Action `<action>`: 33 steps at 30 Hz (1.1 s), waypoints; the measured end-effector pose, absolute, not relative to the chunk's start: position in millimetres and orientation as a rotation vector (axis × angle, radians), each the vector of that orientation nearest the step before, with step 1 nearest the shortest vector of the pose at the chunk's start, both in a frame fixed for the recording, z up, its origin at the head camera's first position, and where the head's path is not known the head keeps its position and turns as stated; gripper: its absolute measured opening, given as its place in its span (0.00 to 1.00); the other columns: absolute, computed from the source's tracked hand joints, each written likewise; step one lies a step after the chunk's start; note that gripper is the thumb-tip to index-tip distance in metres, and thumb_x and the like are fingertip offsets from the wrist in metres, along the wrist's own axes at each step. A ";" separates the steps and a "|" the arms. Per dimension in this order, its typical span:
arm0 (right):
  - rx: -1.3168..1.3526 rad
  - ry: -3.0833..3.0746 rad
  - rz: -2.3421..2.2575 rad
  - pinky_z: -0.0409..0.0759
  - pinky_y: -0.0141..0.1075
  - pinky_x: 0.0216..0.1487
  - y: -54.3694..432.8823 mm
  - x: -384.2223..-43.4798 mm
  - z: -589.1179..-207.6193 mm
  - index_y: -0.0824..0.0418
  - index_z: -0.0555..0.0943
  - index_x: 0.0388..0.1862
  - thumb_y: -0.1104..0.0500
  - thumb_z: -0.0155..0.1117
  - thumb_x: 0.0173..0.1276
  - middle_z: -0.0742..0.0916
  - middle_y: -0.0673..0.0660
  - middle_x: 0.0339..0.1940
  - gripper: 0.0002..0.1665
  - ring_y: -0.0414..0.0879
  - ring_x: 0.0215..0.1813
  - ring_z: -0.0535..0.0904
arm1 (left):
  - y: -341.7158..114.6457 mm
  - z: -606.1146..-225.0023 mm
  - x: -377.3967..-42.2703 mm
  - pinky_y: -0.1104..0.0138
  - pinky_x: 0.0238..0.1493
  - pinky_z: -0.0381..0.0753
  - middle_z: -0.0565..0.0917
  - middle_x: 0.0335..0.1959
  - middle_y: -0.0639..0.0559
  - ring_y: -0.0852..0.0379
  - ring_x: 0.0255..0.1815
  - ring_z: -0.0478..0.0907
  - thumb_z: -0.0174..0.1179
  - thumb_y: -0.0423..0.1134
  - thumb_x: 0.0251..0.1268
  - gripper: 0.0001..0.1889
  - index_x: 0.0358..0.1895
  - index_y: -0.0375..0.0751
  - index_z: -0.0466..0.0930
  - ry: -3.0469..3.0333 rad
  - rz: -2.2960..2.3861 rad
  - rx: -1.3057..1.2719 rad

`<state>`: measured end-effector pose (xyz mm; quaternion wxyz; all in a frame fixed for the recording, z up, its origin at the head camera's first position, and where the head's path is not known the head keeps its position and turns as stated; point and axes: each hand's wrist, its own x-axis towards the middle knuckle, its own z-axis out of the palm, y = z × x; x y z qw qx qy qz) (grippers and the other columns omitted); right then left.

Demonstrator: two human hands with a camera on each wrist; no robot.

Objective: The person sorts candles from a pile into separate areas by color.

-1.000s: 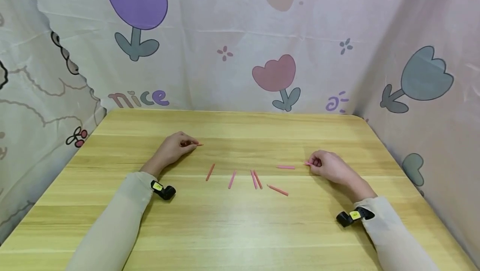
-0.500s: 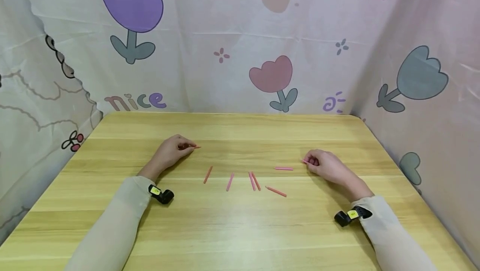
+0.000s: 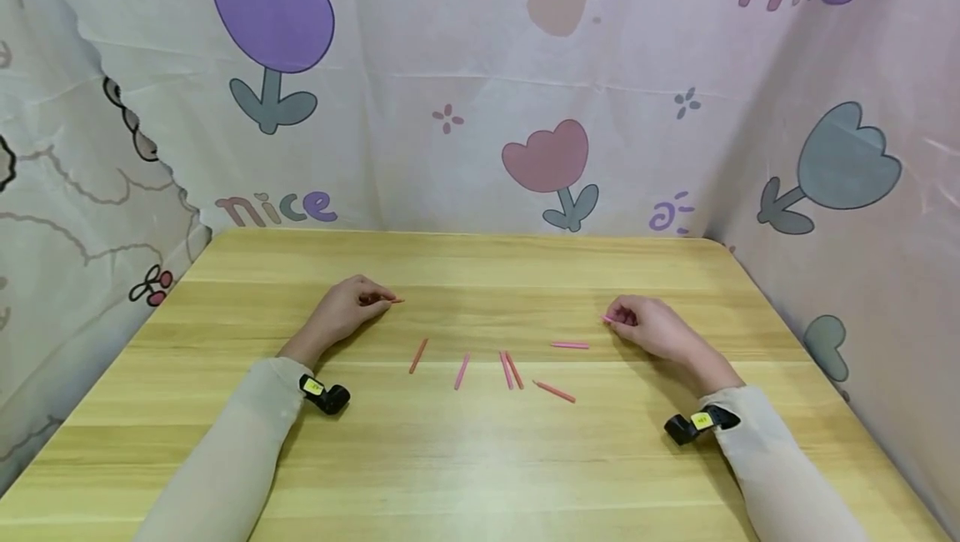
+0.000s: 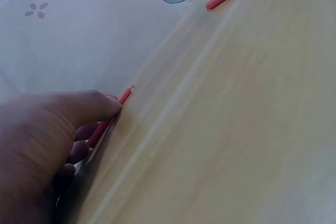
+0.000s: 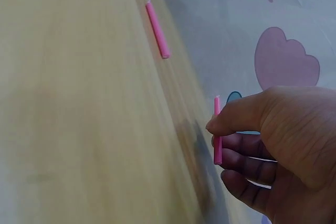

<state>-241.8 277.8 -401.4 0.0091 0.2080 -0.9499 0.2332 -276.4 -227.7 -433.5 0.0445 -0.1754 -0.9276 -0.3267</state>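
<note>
My left hand [image 3: 347, 308] pinches a thin red candle [image 4: 126, 96] between thumb and fingers, at or just above the table left of centre. Its wick end sticks out past the thumb in the left wrist view. On the right side, my right hand [image 3: 651, 325] holds a thin pink candle [image 5: 217, 151] between thumb and fingertips, with the wick pointing up in the right wrist view. Nearest to that hand lies another pink candle [image 3: 571, 345]. A red candle [image 3: 418, 356] lies closest to the left hand.
Between the hands lie a pink candle [image 3: 462, 372], a pink candle [image 3: 505, 370] beside a red one [image 3: 515, 369], and a red candle [image 3: 554, 392] slanting. The wooden table [image 3: 480, 459] backs onto a printed cloth [image 3: 420, 167], which also hangs at both sides.
My right hand has lifted slightly and drifted a little left with its pink candle. The left hand keeps its place and its candle. The head view has shifted slightly.
</note>
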 end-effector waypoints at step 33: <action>0.644 -2.947 0.904 0.75 0.45 0.48 269.3 -285.8 -403.7 0.58 0.86 0.43 0.64 0.64 0.69 0.86 0.54 0.40 0.07 0.49 0.42 0.78 | -226.6 -432.8 -274.4 0.58 0.43 0.73 0.81 0.38 0.52 0.54 0.39 0.75 0.65 0.40 0.66 0.06 0.42 0.48 0.89 -2.822 -1.041 -0.536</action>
